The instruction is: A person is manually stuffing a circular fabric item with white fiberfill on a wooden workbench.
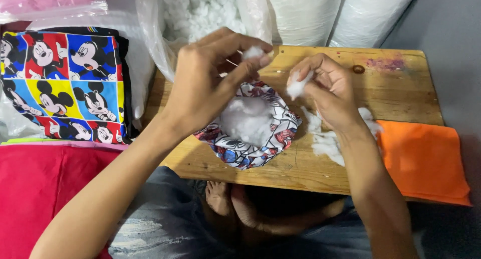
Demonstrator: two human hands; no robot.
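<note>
Red cloth [35, 184] lies at the far left, below a stack of cartoon-print fabric [62, 86]. Behind the wooden desk [401, 96] stands a clear bag of white stuffing [195, 11]. Left hand [205, 86]: grip closed on a small tuft of stuffing [253, 52], pinched at the fingertips above the printed fabric cover [255, 126]. The cover rests on the desk, mouth upward, partly filled with stuffing. Right hand [325, 91]: grip closed on a second tuft [296, 86], just beside the cover rim. Loose stuffing [325, 141] lies beneath the right wrist; an orange cloth [426, 161] occupies the desk's right end. Judged step: filling; both tufts need pressing down into the opening. The cover's depth and far rim are hidden by the left hand.
</note>
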